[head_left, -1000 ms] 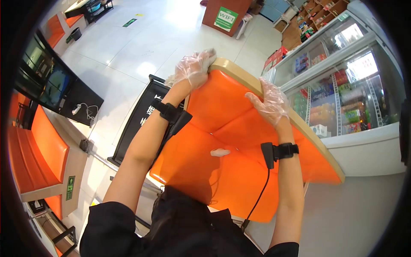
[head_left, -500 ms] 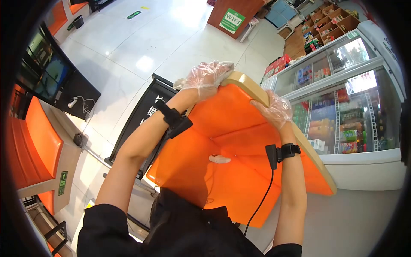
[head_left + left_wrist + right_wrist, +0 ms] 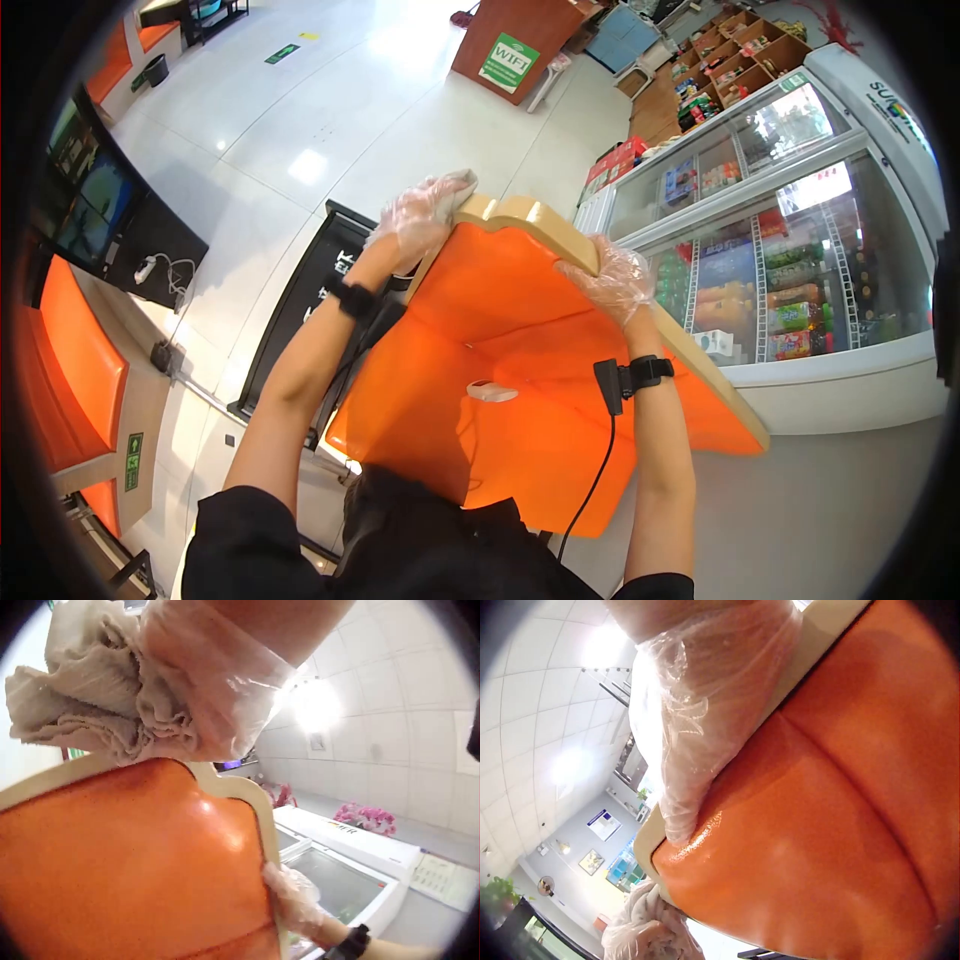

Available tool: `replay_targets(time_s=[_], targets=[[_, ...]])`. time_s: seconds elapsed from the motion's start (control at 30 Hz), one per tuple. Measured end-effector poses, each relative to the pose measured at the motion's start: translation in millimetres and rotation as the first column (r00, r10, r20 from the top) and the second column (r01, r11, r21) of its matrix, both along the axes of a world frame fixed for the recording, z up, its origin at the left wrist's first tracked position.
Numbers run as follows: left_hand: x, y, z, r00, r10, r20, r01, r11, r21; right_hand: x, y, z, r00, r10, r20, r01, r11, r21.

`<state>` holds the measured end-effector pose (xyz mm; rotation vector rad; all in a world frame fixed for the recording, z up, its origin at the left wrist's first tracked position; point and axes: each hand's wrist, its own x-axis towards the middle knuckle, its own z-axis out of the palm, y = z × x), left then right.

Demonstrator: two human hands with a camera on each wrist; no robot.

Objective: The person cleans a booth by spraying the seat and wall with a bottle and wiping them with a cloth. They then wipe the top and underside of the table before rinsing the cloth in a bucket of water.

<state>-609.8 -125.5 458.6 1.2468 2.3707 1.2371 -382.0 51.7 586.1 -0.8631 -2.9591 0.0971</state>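
Observation:
In the head view my left hand (image 3: 415,225), in a clear plastic glove, is at the left end of the orange seat's backrest (image 3: 500,275). It grips a bunched grey cloth (image 3: 90,682), which lies against the backrest's pale, stepped top edge (image 3: 540,222). Further right along that edge, my gloved right hand (image 3: 615,282) grips the backrest. Its thumb (image 3: 681,821) presses on the orange padding, and the other fingers are hidden behind the edge. On the seat below is a small pale oval patch (image 3: 492,392).
A glass-fronted drinks fridge (image 3: 770,270) stands close behind the backrest on the right. On the left, a black sign stand (image 3: 290,310) leans beside the seat. Across the tiled floor are another orange bench (image 3: 75,350) and a brown counter with a WIFI sign (image 3: 508,62).
My left hand has slid left and down with the cloth to the backrest's end, uncovering more of the stepped edge. The right hand keeps its place on the edge. The head view has shifted.

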Motion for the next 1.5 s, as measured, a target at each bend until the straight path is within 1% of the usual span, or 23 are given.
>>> replay_targets(time_s=[0.17,0.23,0.3,0.37,0.47,0.6,0.73,0.77,0.8,0.83,0.9,0.93,1.0,1.03,1.13,1.17,1.23,1.27,1.3,1.37,1.4,1.43,1.5], targets=[[33,-10,18,0.962,-0.022,-0.273,0.024,1.000,0.004,2,1,-3,1.000,-0.011,-0.006,0.011,1.000,-0.028],[45,-4,43,0.955,-0.056,-0.292,0.100,0.985,0.139,2,0,-1,1.000,-0.016,-0.002,0.016,0.999,-0.037],[57,11,60,0.989,-0.022,-0.146,0.052,0.977,0.207,1,0,0,1.000,-0.017,-0.003,0.017,0.999,-0.043],[64,37,63,0.955,-0.022,-0.296,0.116,0.945,0.305,3,1,-5,0.998,0.006,-0.070,-0.009,0.999,-0.051],[94,46,100,0.773,-0.112,-0.625,0.171,0.985,0.034,6,5,-11,0.989,0.034,-0.142,-0.036,0.999,-0.015],[101,67,95,0.699,-0.080,-0.711,0.167,0.985,0.054,14,2,-17,0.941,0.082,-0.327,-0.095,0.995,-0.023],[91,61,104,0.847,-0.248,-0.470,0.276,0.961,-0.010,28,-24,-28,0.836,0.078,-0.544,-0.063,0.997,0.047],[96,55,107,0.966,-0.209,-0.150,0.227,0.967,0.114,32,-35,-31,0.746,0.075,-0.662,-0.042,0.997,0.065],[104,48,115,0.964,-0.184,0.194,0.142,0.967,0.210,40,-50,-33,0.750,-0.126,-0.650,-0.006,0.980,-0.197],[117,37,131,0.941,-0.202,0.270,0.136,0.960,0.245,42,-62,-32,0.745,-0.133,-0.654,0.001,0.980,-0.198],[143,41,138,0.909,-0.283,0.307,0.207,0.944,0.258,49,-81,-24,0.425,-0.480,-0.768,-0.424,0.644,-0.637],[157,44,140,0.869,-0.355,0.345,0.268,0.923,0.276,62,-84,-12,0.518,-0.574,-0.634,-0.374,0.514,-0.772],[183,53,137,0.903,-0.397,-0.166,0.430,0.846,0.317,82,-64,-21,0.452,-0.578,-0.680,-0.467,0.496,-0.732],[194,63,145,0.778,-0.510,0.367,0.350,0.837,0.421,92,-56,-20,0.389,-0.577,-0.718,-0.561,0.470,-0.682],[204,67,161,0.664,-0.675,0.321,0.522,0.726,0.448,139,-37,-15,0.225,-0.666,-0.711,-0.628,0.459,-0.629],[202,91,136,0.756,-0.641,0.132,0.484,0.684,0.546,155,-14,-26,0.214,-0.698,-0.684,-0.542,0.498,-0.677],[180,95,148,0.932,-0.319,-0.172,0.358,0.886,0.294,173,-15,8,0.201,-0.560,-0.803,-0.427,0.688,-0.587],[156,118,118,0.900,-0.052,-0.433,0.221,0.910,0.352,184,5,-4,0.116,-0.479,-0.870,-0.470,0.745,-0.473],[139,124,105,0.887,0.059,-0.457,0.089,0.951,0.296,193,14,1,0.112,-0.480,-0.870,-0.470,0.746,-0.472],[105,133,62,0.838,0.215,-0.502,-0.114,0.968,0.225,207,29,8,0.528,-0.297,-0.796,0.112,0.953,-0.282],[94,139,40,0.816,0.262,-0.516,-0.179,0.962,0.205,212,39,0,0.680,-0.219,-0.699,0.211,0.972,-0.099],[101,132,60,0.815,0.259,-0.518,-0.177,0.963,0.203,210,45,-10,0.679,-0.222,-0.700,0.213,0.972,-0.102],[108,119,98,0.898,-0.040,-0.439,-0.105,0.948,-0.301,197,54,-26,0.831,-0.032,-0.556,0.121,0.985,0.125]])
